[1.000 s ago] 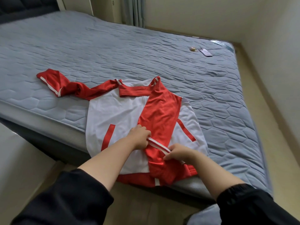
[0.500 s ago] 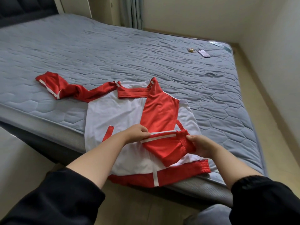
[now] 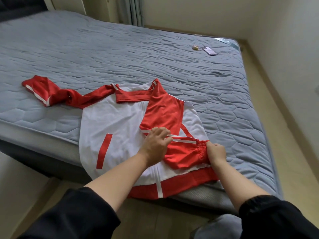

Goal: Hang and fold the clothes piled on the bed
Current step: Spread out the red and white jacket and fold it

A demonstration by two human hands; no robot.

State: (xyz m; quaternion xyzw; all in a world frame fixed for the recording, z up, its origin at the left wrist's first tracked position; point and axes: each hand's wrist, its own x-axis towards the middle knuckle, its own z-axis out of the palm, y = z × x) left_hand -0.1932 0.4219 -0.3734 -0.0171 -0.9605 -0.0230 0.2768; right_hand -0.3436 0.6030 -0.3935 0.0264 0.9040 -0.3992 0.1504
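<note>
A white and red track jacket (image 3: 112,128) lies front up at the near corner of the bed (image 3: 120,54), its red hem hanging over the edge. Its right red sleeve (image 3: 164,114) is folded down across the chest and then bent sideways toward the right. My right hand (image 3: 216,152) grips the sleeve's gathered red cuff (image 3: 202,149). My left hand (image 3: 156,144) presses on the sleeve at the bend, fingers spread over the white stripe. The other red sleeve (image 3: 51,94) trails out to the left on the mattress.
A phone (image 3: 209,50) and a small gold object (image 3: 195,47) lie near the bed's far right corner. A wall runs along the right with a strip of floor (image 3: 293,135) beside the bed. Curtains (image 3: 131,9) hang at the back.
The lower part of the folded sleeve was lifted from the hem and swung to the right, so the cuff now lies across the jacket's right side. My right hand moved right with it.
</note>
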